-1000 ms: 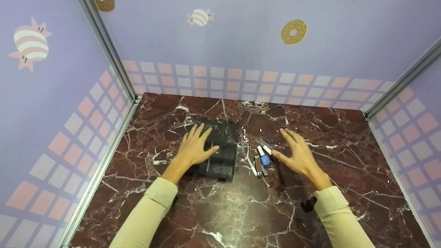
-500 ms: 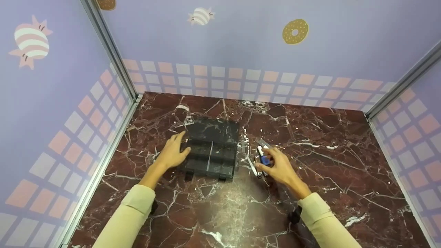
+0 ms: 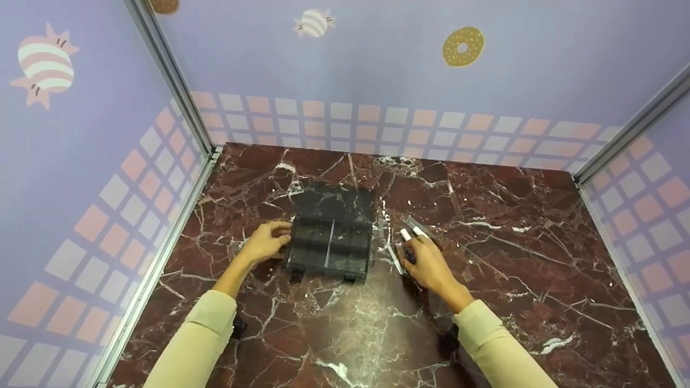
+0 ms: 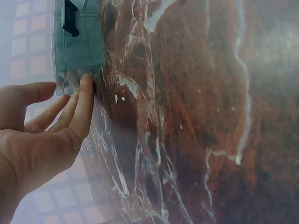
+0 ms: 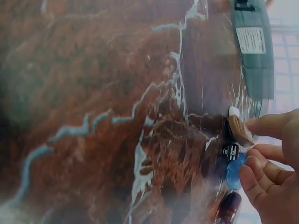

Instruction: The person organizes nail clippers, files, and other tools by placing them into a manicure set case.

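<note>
A see-through dark plastic box (image 3: 310,256) with a divider stands with its lid (image 3: 334,202) raised. My left hand (image 3: 264,243) is at its left side; in the left wrist view the fingers (image 4: 83,105) reach the box's end, thumb apart. My right hand (image 3: 428,264) is down over a group of small things. In the right wrist view, its thumb and a fingertip pinch a slim brown-sided tool (image 5: 239,128), like a pocket knife. Beside it lie a blue nail polish bottle (image 5: 235,172) and a dark red one (image 5: 229,205). Two white caps (image 3: 405,234) show past the fingers.
A thin white stick (image 3: 394,258) lies between box and right hand. A flat metal piece (image 3: 412,222) lies beyond the caps. Patterned walls enclose the dark red marble-look tabletop (image 3: 345,323) at the back and sides.
My left hand has moved left off the box's top to its left side. My right hand has come in from the right and down onto the small things, closing on the brown tool.
</note>
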### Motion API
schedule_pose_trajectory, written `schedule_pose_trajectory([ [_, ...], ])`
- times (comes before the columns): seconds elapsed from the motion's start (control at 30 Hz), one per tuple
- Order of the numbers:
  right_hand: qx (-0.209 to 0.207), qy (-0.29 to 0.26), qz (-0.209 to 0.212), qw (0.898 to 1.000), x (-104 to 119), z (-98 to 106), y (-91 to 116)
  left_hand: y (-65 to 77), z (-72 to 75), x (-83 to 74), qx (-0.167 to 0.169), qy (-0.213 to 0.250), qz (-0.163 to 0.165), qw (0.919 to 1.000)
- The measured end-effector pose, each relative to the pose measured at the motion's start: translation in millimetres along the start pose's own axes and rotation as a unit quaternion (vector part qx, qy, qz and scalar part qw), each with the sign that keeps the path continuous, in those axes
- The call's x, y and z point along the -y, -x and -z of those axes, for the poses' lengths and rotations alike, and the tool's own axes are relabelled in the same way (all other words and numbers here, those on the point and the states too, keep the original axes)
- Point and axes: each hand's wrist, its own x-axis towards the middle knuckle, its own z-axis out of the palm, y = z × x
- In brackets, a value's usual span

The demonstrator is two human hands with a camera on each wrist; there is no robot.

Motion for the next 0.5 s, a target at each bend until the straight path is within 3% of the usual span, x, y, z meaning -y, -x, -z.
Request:
schedule_pose_trajectory([
  [0.13, 0.012, 0.033, 0.023, 0.999, 3.2, 0.1, -0.9, 0.7, -0.8, -0.9, 0.002, 0.026, 0.016, 0.9995],
  [0.5, 0.033, 0.064, 0.018, 0.997, 1.1, -0.3, -3.7, 0.0, -2.1, -1.8, 0.010, 0.047, 0.025, 0.9985],
])
